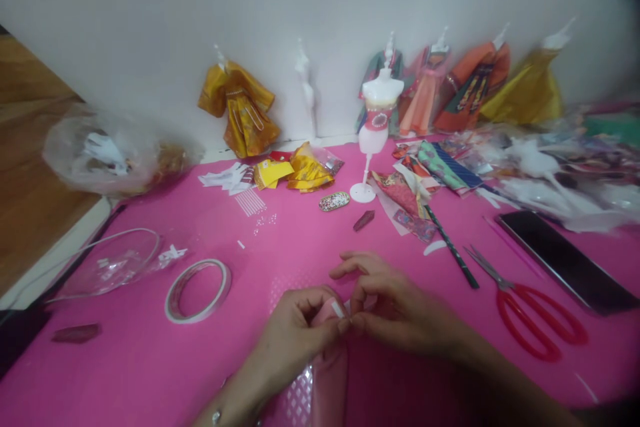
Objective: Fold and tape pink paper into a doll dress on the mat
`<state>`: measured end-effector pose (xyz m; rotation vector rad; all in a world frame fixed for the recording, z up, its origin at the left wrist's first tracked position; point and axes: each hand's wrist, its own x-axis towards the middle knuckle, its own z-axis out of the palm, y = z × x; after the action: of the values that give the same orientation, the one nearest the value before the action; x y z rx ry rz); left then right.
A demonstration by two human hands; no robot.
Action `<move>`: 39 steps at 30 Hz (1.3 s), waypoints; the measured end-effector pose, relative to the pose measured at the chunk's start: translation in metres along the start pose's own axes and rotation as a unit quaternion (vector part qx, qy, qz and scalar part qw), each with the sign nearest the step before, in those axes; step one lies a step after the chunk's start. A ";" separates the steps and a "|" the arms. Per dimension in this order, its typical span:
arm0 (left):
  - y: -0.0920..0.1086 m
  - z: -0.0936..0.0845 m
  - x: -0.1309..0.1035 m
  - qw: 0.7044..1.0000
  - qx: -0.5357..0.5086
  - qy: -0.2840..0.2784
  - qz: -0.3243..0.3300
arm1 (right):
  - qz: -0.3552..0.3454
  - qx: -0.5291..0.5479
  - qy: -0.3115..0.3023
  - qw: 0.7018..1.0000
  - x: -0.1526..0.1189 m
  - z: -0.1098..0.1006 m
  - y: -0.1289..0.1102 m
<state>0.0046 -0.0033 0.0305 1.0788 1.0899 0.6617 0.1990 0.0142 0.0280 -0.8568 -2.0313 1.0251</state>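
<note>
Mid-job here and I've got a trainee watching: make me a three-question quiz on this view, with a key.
1. True or false: the roll of tape lies to the left of the left hand.
2. What colour are the handles of the scissors?
A) black
B) red
C) blue
3. What is the left hand holding, and what shows on it?

Key:
1. True.
2. B.
3. Pink material, with a small white strip showing on it.
</note>
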 end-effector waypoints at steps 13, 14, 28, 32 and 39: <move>0.002 0.003 -0.002 1.000 0.000 -0.020 -0.018 | 0.005 0.038 -0.026 0.999 0.003 -0.002 -0.004; 0.001 0.003 -0.002 1.000 0.001 -0.021 -0.018 | 0.004 0.038 -0.025 0.999 0.003 -0.002 -0.004; 0.004 0.000 -0.001 0.999 0.019 -0.033 -0.008 | 0.009 0.059 -0.030 0.998 0.002 -0.002 -0.003; 0.002 0.000 -0.001 0.999 0.006 -0.038 -0.006 | 0.009 0.063 -0.029 0.998 0.002 -0.001 -0.003; 0.002 0.002 0.000 0.999 -0.003 -0.033 -0.012 | 0.012 0.064 -0.031 0.997 0.001 -0.001 -0.001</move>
<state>0.0063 -0.0031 0.0328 1.0728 1.0423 0.6062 0.1990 0.0147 0.0299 -0.7932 -1.9869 1.1948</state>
